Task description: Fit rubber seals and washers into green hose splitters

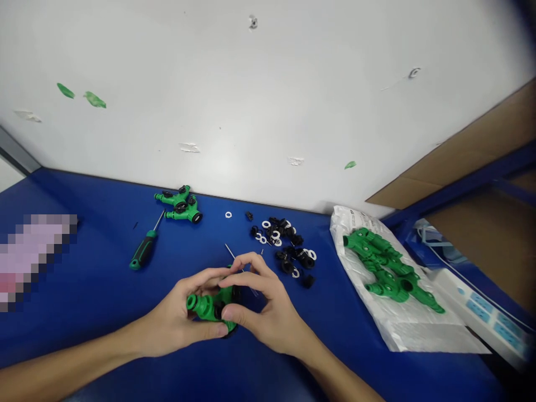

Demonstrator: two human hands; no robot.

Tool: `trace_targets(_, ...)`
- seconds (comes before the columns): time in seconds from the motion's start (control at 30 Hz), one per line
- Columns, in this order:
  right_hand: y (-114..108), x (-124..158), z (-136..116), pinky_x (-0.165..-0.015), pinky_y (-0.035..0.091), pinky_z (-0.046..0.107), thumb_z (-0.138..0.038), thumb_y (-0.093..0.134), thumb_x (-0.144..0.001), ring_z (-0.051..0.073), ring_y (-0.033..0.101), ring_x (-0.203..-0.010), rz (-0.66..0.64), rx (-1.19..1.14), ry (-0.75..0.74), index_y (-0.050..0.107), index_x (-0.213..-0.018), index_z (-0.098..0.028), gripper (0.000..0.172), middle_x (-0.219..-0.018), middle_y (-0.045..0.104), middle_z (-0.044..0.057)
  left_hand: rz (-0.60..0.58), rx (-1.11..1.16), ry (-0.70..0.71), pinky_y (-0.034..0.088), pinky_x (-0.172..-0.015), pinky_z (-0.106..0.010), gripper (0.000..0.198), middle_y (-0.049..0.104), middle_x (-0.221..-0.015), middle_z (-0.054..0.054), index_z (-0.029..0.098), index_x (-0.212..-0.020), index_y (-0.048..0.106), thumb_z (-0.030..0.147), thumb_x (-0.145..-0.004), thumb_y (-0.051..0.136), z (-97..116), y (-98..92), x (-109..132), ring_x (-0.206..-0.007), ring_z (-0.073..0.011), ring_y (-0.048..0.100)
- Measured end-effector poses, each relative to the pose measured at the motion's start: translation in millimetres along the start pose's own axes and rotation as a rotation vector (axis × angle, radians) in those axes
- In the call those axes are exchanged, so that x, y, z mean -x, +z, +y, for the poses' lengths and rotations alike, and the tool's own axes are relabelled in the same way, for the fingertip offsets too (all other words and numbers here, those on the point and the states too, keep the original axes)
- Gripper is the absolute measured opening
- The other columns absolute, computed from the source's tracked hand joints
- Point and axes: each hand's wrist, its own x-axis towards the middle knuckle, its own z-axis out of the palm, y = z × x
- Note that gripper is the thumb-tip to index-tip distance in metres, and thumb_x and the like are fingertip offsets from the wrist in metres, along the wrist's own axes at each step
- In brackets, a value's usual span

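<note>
My left hand (178, 321) and my right hand (268, 310) meet over the blue table (84, 290), both closed around one green plastic hose connector (205, 305) with a black ring on it. My right fingers also pinch a thin metal pin (240, 269) that sticks up and back from the connector. The fingers hide the connector's right half.
A green-handled screwdriver (144, 248) lies to the left. Two finished green connectors (181, 204) sit by the white wall. Several black and white rings (285, 245) lie scattered behind my hands. More green connectors (387, 268) rest on a white plastic bag (402, 329) at right, beside a power strip (481, 310).
</note>
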Motion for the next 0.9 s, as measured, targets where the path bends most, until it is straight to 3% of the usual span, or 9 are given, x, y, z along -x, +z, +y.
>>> trace_targets(0.2,7,1,2,-0.103,0.041,0.043,-0.030,0.085,-0.069,0.025,0.046,-0.118,-0.057,-0.053,0.116,0.068,-0.101,-0.027,0.036,-0.114,0.046,0.005,-0.080,-0.139,0.010,0.051,-0.087,-0.037,0.059,0.063,-0.114,-0.005,0.027,-0.135,0.052,0.021,-0.080,0.072,9,-2.9,-1,-0.103,-0.0243,0.059)
trace_targets(0.4,8,-1,5,-0.097,0.046,0.038,-0.026,0.083,-0.071,0.020,0.053,-0.105,-0.045,-0.160,0.094,0.067,-0.096,-0.025,0.030,-0.105,0.052,0.003,-0.126,0.087,-0.092,0.053,-0.075,-0.031,0.059,0.062,-0.109,-0.003,0.032,-0.134,0.052,0.022,-0.080,0.073,3,-3.6,-1,-0.087,-0.0182,0.061)
trace_targets(0.57,9,-1,8,-0.094,0.047,0.035,-0.027,0.082,-0.072,0.018,0.056,-0.099,-0.024,-0.168,0.092,0.068,-0.094,-0.023,0.027,-0.106,0.051,0.003,-0.123,0.276,-0.108,0.053,-0.069,-0.028,0.070,0.058,-0.112,-0.003,0.035,-0.132,0.054,0.027,-0.069,0.083,-1,-3.5,0,-0.081,-0.0149,0.059)
trace_targets(0.7,13,-1,6,-0.089,0.049,0.033,-0.035,0.079,-0.075,0.016,0.057,-0.094,-0.015,-0.130,0.086,0.067,-0.094,-0.023,0.025,-0.105,0.051,0.003,-0.102,0.258,-0.074,0.054,-0.061,-0.027,0.053,0.060,-0.102,-0.005,0.030,-0.128,0.058,0.035,-0.079,0.075,-2,-2.5,-2,-0.075,-0.0147,0.059)
trace_targets(0.8,1,-5,6,-0.079,0.051,0.030,-0.042,0.069,-0.084,0.015,0.057,-0.086,0.007,-0.107,0.027,0.064,-0.100,-0.023,0.025,-0.104,0.054,0.004,-0.096,0.267,-0.049,0.054,-0.058,-0.025,0.048,0.061,-0.106,-0.006,0.032,-0.129,0.057,0.032,-0.083,0.071,-3,-2.7,-4,-0.082,-0.0179,0.061)
trace_targets(0.9,-31,-12,15,-0.078,0.050,0.030,-0.032,0.057,-0.094,0.017,0.060,-0.090,0.094,0.109,-0.034,0.064,-0.098,-0.020,0.015,-0.102,0.060,0.007,-0.072,0.292,-0.043,0.052,-0.054,-0.023,0.044,0.057,-0.122,-0.010,0.029,-0.126,0.060,0.033,-0.083,0.071,-2,-3.4,-5,-0.091,-0.0236,0.063)
